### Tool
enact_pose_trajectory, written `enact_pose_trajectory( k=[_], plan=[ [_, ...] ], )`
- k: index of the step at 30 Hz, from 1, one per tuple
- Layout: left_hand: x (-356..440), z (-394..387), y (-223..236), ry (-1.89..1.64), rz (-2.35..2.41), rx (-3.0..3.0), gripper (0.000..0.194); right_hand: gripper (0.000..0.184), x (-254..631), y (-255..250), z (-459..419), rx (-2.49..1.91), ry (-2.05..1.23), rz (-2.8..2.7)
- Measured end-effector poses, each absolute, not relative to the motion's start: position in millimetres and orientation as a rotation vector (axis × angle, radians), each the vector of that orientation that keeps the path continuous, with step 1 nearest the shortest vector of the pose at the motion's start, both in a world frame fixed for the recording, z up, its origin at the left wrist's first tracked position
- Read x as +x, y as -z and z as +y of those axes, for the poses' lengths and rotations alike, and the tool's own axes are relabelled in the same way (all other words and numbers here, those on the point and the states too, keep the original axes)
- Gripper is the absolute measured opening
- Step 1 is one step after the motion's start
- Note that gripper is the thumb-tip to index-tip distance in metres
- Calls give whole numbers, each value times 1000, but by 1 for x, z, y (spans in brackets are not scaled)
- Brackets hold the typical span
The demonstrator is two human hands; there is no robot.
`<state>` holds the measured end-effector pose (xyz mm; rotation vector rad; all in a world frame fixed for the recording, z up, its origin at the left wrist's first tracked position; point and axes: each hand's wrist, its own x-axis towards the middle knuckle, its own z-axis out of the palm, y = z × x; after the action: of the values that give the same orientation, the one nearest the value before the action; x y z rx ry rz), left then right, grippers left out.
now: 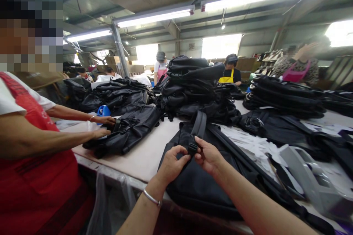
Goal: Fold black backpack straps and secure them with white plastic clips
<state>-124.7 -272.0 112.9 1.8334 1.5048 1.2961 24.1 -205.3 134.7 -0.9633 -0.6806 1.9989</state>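
Observation:
A black backpack (193,191) lies on the table in front of me, its near edge at the table's edge. Above it, my left hand (173,161) and my right hand (206,154) meet at a black plastic buckle (192,148) on a shoulder strap (199,125). My left thumb and fingers pinch the buckle's left side and lower end. The right fingers close on its right side, where the strap enters. The padded part of the strap arches up behind the buckle. A second strap (234,143) runs along the bag's right side.
To the left, a co-worker in a red apron (35,176) handles another black bag (132,128). A tall pile of black bags (193,84) stands ahead. White strips (248,147) and a grey tape dispenser (314,180) lie on the right. More people work farther back.

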Motion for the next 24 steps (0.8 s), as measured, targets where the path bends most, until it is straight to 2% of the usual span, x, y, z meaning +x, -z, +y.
enact_pose_trajectory(
  k=[4,10,18,24],
  plan=[
    [-125,-272,-109,-1270,1533,1826,8,34,25,-131,-207,-966,-1985,-782],
    [-123,-274,-114,-1333,1479,1885,7,38,28,-134,-211,-901,-1775,-1297],
    [-120,-279,-122,-1449,1119,1645,12,42,17,-137,-216,-865,-1655,-1220],
    [-143,-274,-103,-1364,1295,1795,13,44,16,-122,-212,-919,-1666,-1135]
  ],
)
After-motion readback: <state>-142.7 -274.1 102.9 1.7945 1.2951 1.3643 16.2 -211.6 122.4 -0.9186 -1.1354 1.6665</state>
